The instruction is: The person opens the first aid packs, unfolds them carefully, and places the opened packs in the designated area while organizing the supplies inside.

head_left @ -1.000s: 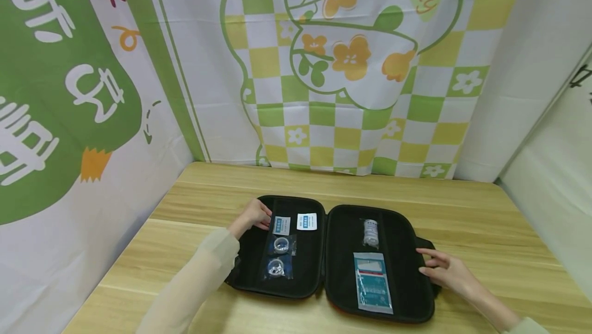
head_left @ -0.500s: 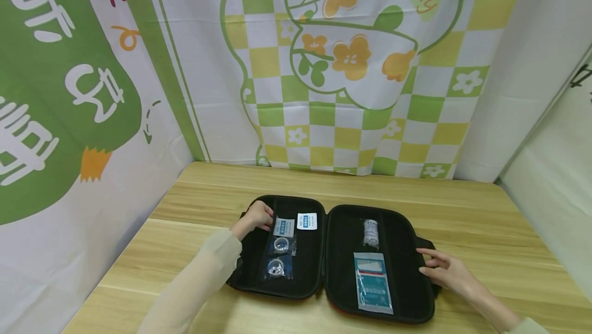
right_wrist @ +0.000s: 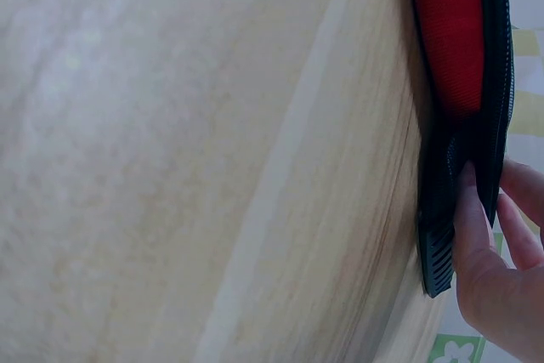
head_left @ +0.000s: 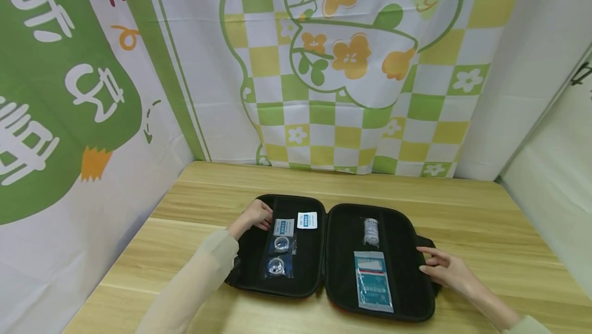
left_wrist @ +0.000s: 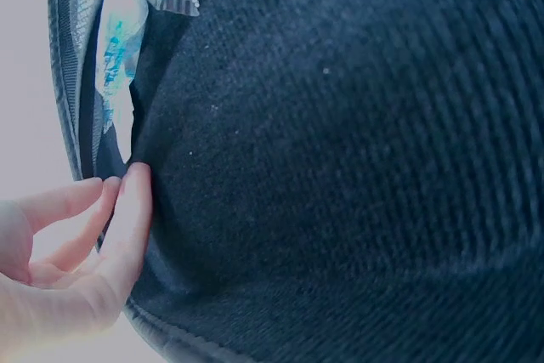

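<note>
A black zip case [head_left: 305,282] with a red outer side lies unfolded on the table. My left hand [head_left: 256,214] is at the far left corner of its left half, thumb and fingers pinching the edge of the inner pocket [left_wrist: 92,146]. Just right of those fingers sits a white-and-blue sachet [head_left: 283,227], tucked in the pocket. Below it are two bagged tape rolls [head_left: 281,244]. Another sachet [head_left: 307,220] lies to the right. My right hand [head_left: 446,270] grips the outer rim of the right half, its thumb [right_wrist: 472,210] against the outside.
In the case's right half, a wrapped bandage roll [head_left: 371,232] and a long teal packet [head_left: 373,281] sit along the strap. Wooden tabletop [head_left: 342,185] surrounds the case. Printed curtains [head_left: 361,67] hang behind and to the left.
The pocketed sachet has shifted slightly right. My left fingers drew in briefly, then reached out again along the pocket edge. The right hand stays on the rim.
</note>
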Action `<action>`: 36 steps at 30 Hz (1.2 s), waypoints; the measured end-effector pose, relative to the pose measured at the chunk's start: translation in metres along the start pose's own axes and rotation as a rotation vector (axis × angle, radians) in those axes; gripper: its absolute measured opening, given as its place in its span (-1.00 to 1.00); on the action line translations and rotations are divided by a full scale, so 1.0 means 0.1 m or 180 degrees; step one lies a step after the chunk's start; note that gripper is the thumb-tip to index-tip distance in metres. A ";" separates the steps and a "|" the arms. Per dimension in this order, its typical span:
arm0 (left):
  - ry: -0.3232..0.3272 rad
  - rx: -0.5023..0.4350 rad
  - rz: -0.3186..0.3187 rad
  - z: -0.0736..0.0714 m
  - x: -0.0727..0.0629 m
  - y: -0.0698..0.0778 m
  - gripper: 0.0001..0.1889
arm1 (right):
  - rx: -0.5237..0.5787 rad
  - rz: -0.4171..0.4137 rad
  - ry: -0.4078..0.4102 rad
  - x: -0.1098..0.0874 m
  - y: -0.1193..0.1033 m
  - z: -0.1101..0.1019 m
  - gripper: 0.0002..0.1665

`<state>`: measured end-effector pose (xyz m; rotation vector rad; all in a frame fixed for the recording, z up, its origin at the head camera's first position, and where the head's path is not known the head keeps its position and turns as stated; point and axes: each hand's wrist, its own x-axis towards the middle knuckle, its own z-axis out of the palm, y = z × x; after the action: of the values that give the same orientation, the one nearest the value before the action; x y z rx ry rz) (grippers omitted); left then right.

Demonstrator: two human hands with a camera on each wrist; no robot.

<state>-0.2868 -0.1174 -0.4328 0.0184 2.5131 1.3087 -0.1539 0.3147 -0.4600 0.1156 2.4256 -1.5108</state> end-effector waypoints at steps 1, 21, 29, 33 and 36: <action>0.0013 0.0021 -0.0012 0.01 0.10 -0.08 -0.82 | -0.0009 -0.0005 0.0003 0.00 0.00 0.00 -0.26; 0.0473 0.1026 0.0787 0.02 0.47 -0.27 -0.82 | -0.0072 -0.0005 0.0033 -0.01 -0.02 0.00 -0.27; 0.0147 0.0770 0.1043 0.02 -0.06 0.20 -0.81 | -0.0050 -0.0004 0.0018 -0.01 -0.01 0.00 -0.26; -0.0020 0.0722 0.1016 0.06 0.09 0.14 -0.81 | -0.0032 -0.0013 0.0004 -0.01 -0.01 0.00 -0.27; -0.0097 0.0747 0.0991 0.09 0.12 0.16 -0.79 | -0.0025 -0.0021 -0.0002 0.00 -0.01 0.00 -0.27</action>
<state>-0.2978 -0.0995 -0.4277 0.4949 2.7006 1.0961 -0.1537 0.3141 -0.4588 0.1055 2.4335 -1.5039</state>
